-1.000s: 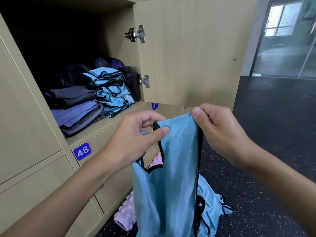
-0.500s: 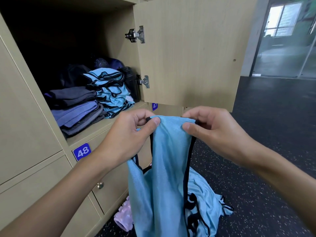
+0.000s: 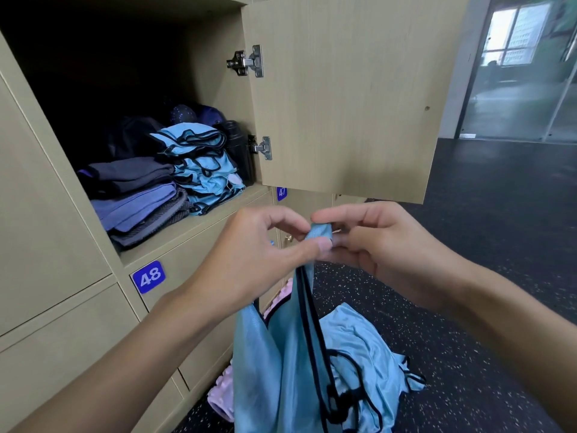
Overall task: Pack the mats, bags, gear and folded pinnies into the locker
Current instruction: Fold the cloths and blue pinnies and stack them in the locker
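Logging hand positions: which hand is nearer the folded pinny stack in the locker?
Left. The left hand sits below and right of the folded pinny stack; the right hand is farther right, below the open locker door. Both pinch the hanging pinny.

We see soft daylight coming in from the window [image 3: 515, 32] at the upper right, which is blown out and hazy. The back of the locker [image 3: 93, 73] sinks into deep shadow. The foreground is sharp, and straight edges of the door [image 3: 343, 89] bow outward near the frame's borders.
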A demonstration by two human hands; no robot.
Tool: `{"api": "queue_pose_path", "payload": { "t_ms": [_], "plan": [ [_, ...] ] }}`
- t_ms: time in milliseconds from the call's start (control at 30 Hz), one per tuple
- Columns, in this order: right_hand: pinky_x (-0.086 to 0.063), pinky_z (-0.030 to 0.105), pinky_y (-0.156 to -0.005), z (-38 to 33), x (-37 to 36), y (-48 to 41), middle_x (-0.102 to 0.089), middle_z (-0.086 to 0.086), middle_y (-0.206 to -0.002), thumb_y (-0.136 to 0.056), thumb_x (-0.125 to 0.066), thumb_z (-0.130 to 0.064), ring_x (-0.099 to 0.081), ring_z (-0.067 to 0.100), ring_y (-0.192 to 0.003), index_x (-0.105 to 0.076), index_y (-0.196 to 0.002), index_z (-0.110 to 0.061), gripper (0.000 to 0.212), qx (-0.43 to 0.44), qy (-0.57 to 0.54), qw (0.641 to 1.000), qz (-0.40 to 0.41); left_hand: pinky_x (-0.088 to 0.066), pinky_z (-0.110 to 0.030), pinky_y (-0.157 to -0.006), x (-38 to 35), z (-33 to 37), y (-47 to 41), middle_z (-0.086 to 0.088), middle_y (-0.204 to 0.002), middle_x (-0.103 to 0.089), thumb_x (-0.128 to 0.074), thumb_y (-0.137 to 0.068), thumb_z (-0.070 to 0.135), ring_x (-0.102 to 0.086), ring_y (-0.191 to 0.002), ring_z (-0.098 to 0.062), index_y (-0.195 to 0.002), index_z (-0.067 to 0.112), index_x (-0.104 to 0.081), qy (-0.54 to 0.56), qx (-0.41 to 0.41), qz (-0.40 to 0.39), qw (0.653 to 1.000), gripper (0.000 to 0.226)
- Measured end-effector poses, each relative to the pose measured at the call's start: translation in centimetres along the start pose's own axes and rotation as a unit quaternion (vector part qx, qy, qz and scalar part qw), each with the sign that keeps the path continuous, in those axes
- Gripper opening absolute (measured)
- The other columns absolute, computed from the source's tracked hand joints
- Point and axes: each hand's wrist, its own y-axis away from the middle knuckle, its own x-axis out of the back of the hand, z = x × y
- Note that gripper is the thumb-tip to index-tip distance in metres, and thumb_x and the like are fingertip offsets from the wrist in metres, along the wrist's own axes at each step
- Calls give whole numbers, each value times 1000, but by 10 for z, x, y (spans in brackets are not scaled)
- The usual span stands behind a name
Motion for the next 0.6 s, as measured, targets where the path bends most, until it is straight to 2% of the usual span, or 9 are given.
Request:
{"api": "queue_pose_path", "payload": {
  "t_ms": [33, 100, 167, 233, 333, 400, 500, 533, 600],
  "plan": [
    [-59, 23, -79, -1, 0, 1, -65, 33, -111, -93, -38, 20, -68, 22, -88, -65, -106, 2, 35, -7, 5, 1000, -8, -36, -7, -57, 0, 0, 1, 19, -83, -72, -84, -72, 39, -54, -57, 12, -85, 29, -76, -4, 8, -5, 1000, 18],
    [-57, 21, -81, -2, -1, 3, -62, 34, -117, -92, -38, 21, -66, 21, -92, -66, -105, -3, 39, -9, 31, 999, -22, -36, -6, -57, -2, -1, 1, 18, -84, -73, -87, -69, 37, -55, -58, 13, -87, 29, -77, -18, 14, -7, 1000, 22],
    [-57, 22, -84, -1, -2, 5, -68, 30, -104, -91, -42, 21, -68, 18, -87, -67, -104, -3, 37, -6, 41, 999, -35, -34, -5, -53, -4, -1, 2, 13, -83, -73, -85, -74, 28, -51, -50, 14, -87, 26, -78, -25, 9, -6, 1000, 15],
    [-58, 24, -84, -1, -1, 5, -68, 17, -90, -91, -42, 22, -69, 15, -81, -67, -106, -4, 39, 2, 57, 998, -41, -32, -4, -49, -6, -1, 2, 10, -82, -74, -78, -81, 22, -46, -43, 13, -84, 21, -78, -13, -1, 1, 1000, 3],
    [-51, 15, -75, -4, 3, 4, -64, 4, -89, -92, -52, 12, -60, 5, -75, -71, -99, -18, 36, 41, 216, 975, -22, -33, -5, -49, -4, 0, 3, 9, -77, -73, -72, -87, 15, -48, -46, 12, -79, 18, -76, 5, -16, 3, 1000, 10],
    [-44, 11, -70, -5, 6, 3, -61, -3, -99, -90, -64, -5, -55, -2, -73, -71, -93, -26, 23, 55, 316, 947, -10, -33, -4, -50, -1, 3, 3, 7, -74, -72, -70, -89, 8, -49, -47, 11, -81, 13, -75, 22, -24, -11, 999, 11],
    [-45, 25, -92, -4, 15, 1, -54, -10, -120, -86, -71, -24, -56, 1, -104, -70, -90, -29, 6, 42, 338, 940, -15, -32, -3, -48, 3, 4, 2, 10, -70, -70, -67, -90, 3, -48, -45, 10, -84, 7, -75, 61, -31, -35, 997, 11],
    [-45, 32, -93, -4, 16, 1, -59, -9, -116, -87, -70, -26, -59, 7, -104, -70, -89, -26, 2, 44, 330, 943, -19, -32, -4, -48, 5, 3, 1, 12, -67, -69, -67, -91, 3, -49, -45, 9, -86, 7, -75, 73, -31, -38, 996, 11],
    [-46, 37, -77, -3, 19, 0, -67, 4, -94, -91, -67, -23, -58, 18, -81, -69, -87, -19, 6, 58, 308, 949, -13, -32, -4, -48, 7, 2, -1, 15, -62, -67, -65, -92, 3, -49, -44, 8, -89, 2, -74, 100, -18, -36, 994, 10]
  ]
}}
